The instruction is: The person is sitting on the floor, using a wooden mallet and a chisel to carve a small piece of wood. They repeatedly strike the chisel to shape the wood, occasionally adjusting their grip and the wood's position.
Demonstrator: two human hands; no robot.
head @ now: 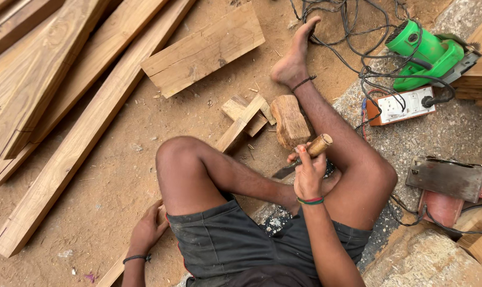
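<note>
right hand [308,172] clamped on chisel [303,158], wooden handle up, blade down between the legs | left hand [148,229] fingers spread, pressing on plank [125,261] by the hip | mallet [290,121] just beyond chisel, on sandy ground | green planer [426,53], socket box [401,105] far right

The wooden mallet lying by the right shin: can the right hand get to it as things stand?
Probably yes. The wooden mallet lies just beyond the right hand with nothing between, but that hand already grips a chisel, so it isn't free to take it.
</note>
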